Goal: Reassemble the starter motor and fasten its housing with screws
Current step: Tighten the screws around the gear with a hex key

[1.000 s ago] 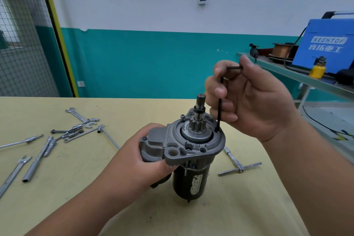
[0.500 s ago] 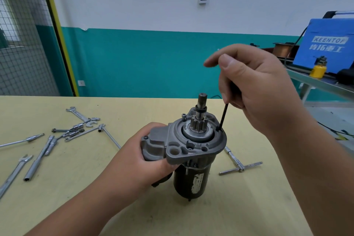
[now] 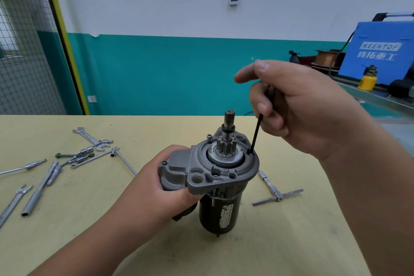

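- Standing upright on the pale yellow counter (image 3: 291, 242), the grey-and-black metal starter motor (image 3: 224, 177) points its pinion shaft up.
- Its grey side casing sits inside the grip of the left hand (image 3: 156, 188).
- The right hand (image 3: 302, 107) pinches a thin black hex key (image 3: 255, 134) in a narrow grip, with the tip in the housing flange's right edge.
- Silver wrenches (image 3: 56, 163) lie scattered at the left, and a silver T-handle wrench (image 3: 277, 195) lies just right of the motor.

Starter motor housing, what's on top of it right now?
A pinion and shaft stub stand up from its middle. The hex key, held by the right hand, has its tip at the right rim. Whatever sits under that tip is hidden.
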`<action>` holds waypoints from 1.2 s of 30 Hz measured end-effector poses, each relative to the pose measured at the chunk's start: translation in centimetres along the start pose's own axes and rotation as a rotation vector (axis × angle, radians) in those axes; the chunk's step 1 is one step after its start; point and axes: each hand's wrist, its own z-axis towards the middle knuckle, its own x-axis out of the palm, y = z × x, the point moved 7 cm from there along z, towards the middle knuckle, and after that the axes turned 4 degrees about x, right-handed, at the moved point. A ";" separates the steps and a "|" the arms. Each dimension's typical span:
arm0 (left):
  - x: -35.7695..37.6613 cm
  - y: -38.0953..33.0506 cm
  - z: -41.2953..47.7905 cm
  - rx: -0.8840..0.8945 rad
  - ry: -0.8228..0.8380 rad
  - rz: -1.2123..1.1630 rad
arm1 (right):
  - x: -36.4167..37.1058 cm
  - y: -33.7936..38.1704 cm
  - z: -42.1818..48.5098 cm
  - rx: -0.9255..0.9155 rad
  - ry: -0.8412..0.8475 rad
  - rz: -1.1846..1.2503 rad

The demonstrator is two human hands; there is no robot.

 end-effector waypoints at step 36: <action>0.0 0.0 -0.1 0.003 0.000 0.006 | 0.8 -0.5 0.0 -0.346 0.248 -0.017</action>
